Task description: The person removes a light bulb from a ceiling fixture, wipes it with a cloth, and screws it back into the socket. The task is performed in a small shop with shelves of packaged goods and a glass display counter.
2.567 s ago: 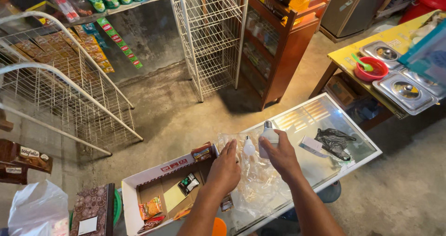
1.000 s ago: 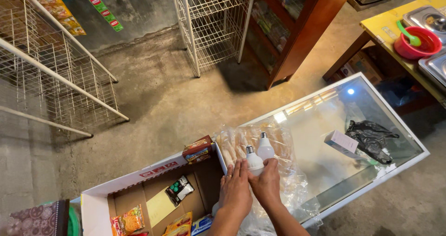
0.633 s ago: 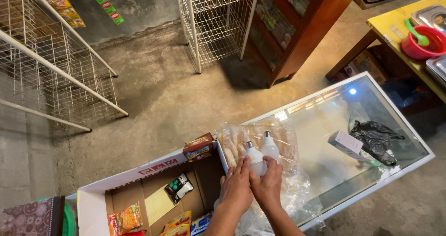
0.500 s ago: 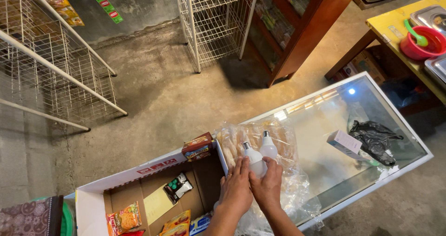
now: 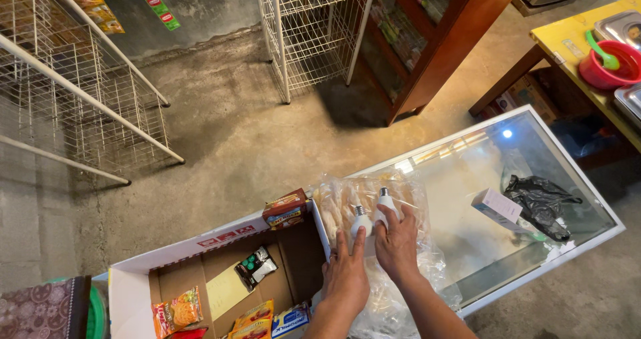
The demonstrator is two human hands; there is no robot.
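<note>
Two white light bulbs lie side by side on a clear plastic bag (image 5: 347,195) spread over the glass counter top (image 5: 467,199). My left hand (image 5: 346,275) rests flat with its fingertips against the smaller bulb (image 5: 360,223). My right hand (image 5: 396,242) lies flat with its fingers over the bigger bulb (image 5: 383,204). Both hands have their fingers stretched out and grip nothing.
An open cardboard box (image 5: 200,245) with snack packets stands left of the bag. A small white carton (image 5: 496,206) and a black plastic bag (image 5: 542,199) lie on the glass at right. White wire racks (image 5: 314,32), a wooden cabinet (image 5: 441,38) and a yellow table (image 5: 574,38) stand around.
My hands held the two bulbs together a second ago. Now both hands have opened and moved up the bag, and the bulbs lie on it under my fingertips.
</note>
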